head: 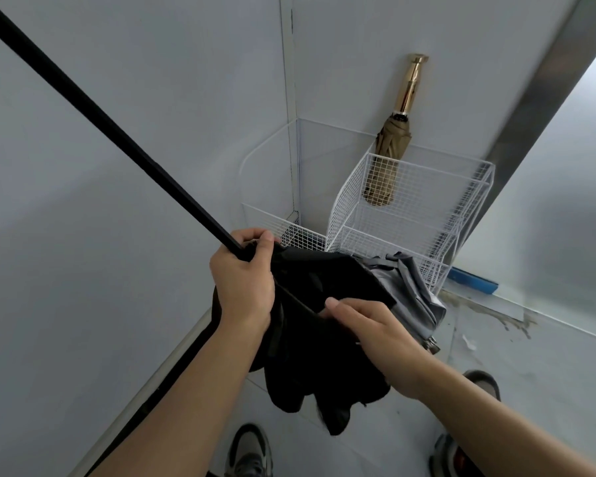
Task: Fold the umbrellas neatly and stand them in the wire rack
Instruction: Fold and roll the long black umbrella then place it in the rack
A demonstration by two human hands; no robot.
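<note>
A black umbrella (310, 339) hangs in front of me, its long black shaft (111, 132) running up to the top left corner. My left hand (243, 277) grips the shaft where it meets the loose canopy. My right hand (365, 325) pinches a fold of the black fabric lower right. A folded tan umbrella (389, 156) with a gold handle stands upright in the white wire rack (427, 208) against the wall. A grey umbrella (413, 294) lies on the floor behind the black one, partly hidden.
The rack sits in a corner of pale walls, with a lower wire section (283, 225) to its left. A blue flat object (475, 280) lies on the floor by the rack. My shoes (252, 452) stand on the light floor below.
</note>
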